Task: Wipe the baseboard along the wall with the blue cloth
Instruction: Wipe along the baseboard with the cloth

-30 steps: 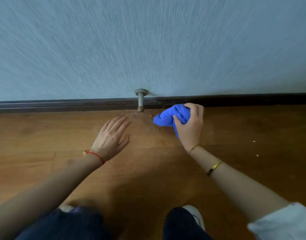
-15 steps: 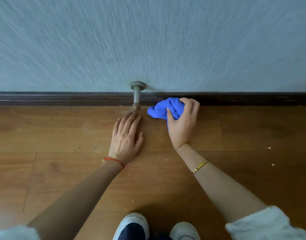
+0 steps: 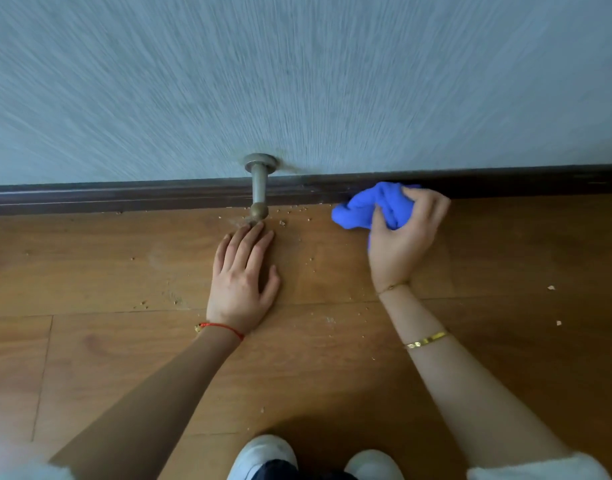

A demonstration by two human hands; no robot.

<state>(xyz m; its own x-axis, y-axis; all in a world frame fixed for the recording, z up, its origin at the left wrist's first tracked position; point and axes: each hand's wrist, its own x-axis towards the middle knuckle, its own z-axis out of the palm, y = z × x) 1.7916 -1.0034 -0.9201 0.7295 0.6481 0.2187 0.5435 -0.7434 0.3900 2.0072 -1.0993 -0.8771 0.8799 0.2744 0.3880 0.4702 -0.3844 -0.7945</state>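
A dark brown baseboard (image 3: 124, 197) runs along the foot of the pale blue wall, across the whole width. My right hand (image 3: 401, 244) grips a bunched blue cloth (image 3: 366, 206) and holds it against the baseboard, right of centre. My left hand (image 3: 243, 278) lies flat on the wooden floor with straight fingers, its fingertips just below the tip of a metal door stopper (image 3: 259, 188).
The door stopper sticks out from the wall over the baseboard between my two hands. Crumbs and dust (image 3: 290, 216) lie scattered on the wooden floor (image 3: 89, 358) near the baseboard. My white shoes (image 3: 263, 455) show at the bottom edge.
My right hand has slid the blue cloth to the right along the baseboard, away from the door stopper. My left hand stays flat on the floor below the stopper.
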